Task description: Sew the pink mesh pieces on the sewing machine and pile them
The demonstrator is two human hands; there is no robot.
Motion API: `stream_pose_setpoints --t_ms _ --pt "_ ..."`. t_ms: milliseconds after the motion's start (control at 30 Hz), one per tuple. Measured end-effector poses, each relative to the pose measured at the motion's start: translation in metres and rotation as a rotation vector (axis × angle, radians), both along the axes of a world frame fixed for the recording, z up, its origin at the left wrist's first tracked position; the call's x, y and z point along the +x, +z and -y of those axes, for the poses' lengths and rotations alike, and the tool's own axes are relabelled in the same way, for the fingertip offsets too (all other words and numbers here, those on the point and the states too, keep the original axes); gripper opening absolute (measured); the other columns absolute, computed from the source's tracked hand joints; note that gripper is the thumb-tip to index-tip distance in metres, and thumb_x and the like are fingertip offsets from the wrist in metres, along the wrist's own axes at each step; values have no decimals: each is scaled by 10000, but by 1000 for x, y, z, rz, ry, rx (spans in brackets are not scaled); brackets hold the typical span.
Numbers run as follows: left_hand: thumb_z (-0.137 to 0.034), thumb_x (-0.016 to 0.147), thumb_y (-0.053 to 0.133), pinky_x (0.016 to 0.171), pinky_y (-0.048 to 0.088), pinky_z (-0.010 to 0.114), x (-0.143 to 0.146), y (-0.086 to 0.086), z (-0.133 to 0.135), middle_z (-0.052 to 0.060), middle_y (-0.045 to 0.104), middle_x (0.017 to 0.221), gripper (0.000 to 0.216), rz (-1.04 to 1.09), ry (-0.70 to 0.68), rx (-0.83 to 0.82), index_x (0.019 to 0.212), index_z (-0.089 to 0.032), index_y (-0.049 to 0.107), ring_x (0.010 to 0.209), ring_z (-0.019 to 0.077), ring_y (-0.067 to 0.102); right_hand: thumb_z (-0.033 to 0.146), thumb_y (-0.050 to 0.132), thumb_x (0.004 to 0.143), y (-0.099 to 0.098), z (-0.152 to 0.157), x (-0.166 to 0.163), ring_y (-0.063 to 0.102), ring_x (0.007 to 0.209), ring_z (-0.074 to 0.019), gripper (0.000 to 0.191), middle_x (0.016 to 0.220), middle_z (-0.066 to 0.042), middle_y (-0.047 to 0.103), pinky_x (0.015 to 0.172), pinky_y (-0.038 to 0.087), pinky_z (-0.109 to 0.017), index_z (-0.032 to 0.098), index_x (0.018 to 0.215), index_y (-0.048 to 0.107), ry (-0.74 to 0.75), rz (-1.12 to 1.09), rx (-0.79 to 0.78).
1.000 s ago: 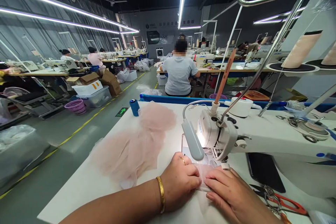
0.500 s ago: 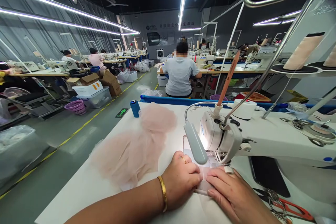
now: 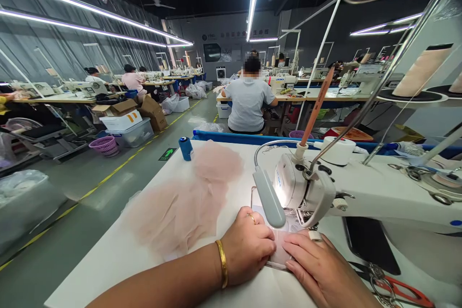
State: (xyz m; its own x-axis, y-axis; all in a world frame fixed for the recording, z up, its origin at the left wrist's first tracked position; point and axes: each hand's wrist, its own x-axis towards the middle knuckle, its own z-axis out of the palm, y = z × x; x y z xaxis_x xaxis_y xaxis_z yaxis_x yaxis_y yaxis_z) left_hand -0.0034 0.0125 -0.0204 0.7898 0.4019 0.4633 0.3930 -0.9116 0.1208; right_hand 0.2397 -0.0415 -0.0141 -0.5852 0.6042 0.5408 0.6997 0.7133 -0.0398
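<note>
A small piece of sheer pale pink fabric (image 3: 279, 249) lies on the bed of a white sewing machine (image 3: 364, 197), just in front of the needle area. My left hand (image 3: 249, 245), with a gold bangle and ring, has its fingers curled together on the fabric's left side; the fingertips are partly hidden. Flat on the right side rests my right hand (image 3: 319, 262), fingers stretched out, a white band around one finger. A grey lamp (image 3: 270, 202) hangs over the spot and hides part of the presser foot. To the left, more sheer pink fabric (image 3: 184, 211) is spread in a loose pile.
A blue thread spool (image 3: 186, 148) stands at the table's far left corner. Right of my hands lie a black phone (image 3: 370, 243) and orange-handled scissors (image 3: 407, 291). A pencil (image 3: 317, 106) stands upright on the machine. A co-worker (image 3: 249, 101) sits ahead, facing away.
Both hands and the fabric stay in almost the same place. The view has shifted very slightly.
</note>
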Motion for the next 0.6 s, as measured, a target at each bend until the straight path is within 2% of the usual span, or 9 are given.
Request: stream_pose_setpoints --t_ms 267,400,600 --pt "-173 959 651 884 376 452 0 -1 -3 11 789 1002 100 -35 34 10 871 -194 693 877 216 635 253 464 1090 -8 -3 1 725 806 -240 285 1009 -63 813 754 558 -367 224 1020 738 -35 23 -3" --pt "-165 942 679 886 383 449 1 -2 -6 14 787 1022 79 -33 56 26 873 -192 705 898 221 631 272 503 1083 -18 -6 4 739 859 -247 237 1076 -63 809 745 572 -368 244 1119 737 -62 18 -83" --pt "-160 949 698 868 384 423 3 -4 -11 14 780 1044 98 29 94 57 857 -189 710 907 231 612 306 519 1080 -31 -11 10 751 958 -260 250 1196 -68 796 786 628 -389 266 1200 734 -121 -5 -107"
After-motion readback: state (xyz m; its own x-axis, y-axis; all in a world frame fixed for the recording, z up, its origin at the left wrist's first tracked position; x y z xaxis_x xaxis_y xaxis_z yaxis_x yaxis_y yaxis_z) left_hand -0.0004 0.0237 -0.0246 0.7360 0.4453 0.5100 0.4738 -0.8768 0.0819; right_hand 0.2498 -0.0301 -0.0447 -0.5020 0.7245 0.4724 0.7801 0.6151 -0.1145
